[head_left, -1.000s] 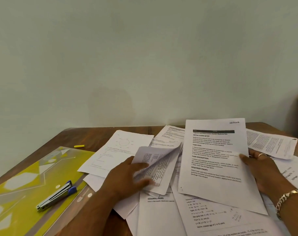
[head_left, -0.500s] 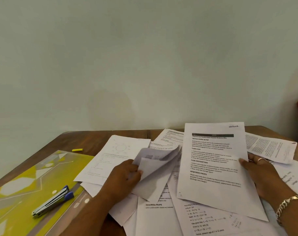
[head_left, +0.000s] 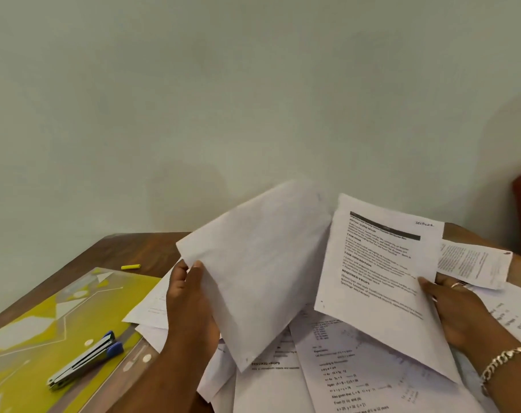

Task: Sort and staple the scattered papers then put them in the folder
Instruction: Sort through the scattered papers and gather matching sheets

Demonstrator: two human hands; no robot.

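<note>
Head view | left hand (head_left: 190, 305) grips lifted blank-side sheet (head_left: 259, 263) | right hand (head_left: 458, 311) pinches printed sheet (head_left: 378, 275) | stapler (head_left: 85, 360) rests on yellow folder (head_left: 30, 338).

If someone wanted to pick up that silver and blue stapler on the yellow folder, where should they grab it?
Probably around the middle of the silver and blue stapler, pinching its two long sides from above. It lies flat and slanted on the yellow folder, with nothing touching it.

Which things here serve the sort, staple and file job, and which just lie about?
Job: left hand holding blank-side sheet; right hand holding printed sheet; scattered papers; stapler; yellow folder.
Lying about: small yellow piece; table.
</note>
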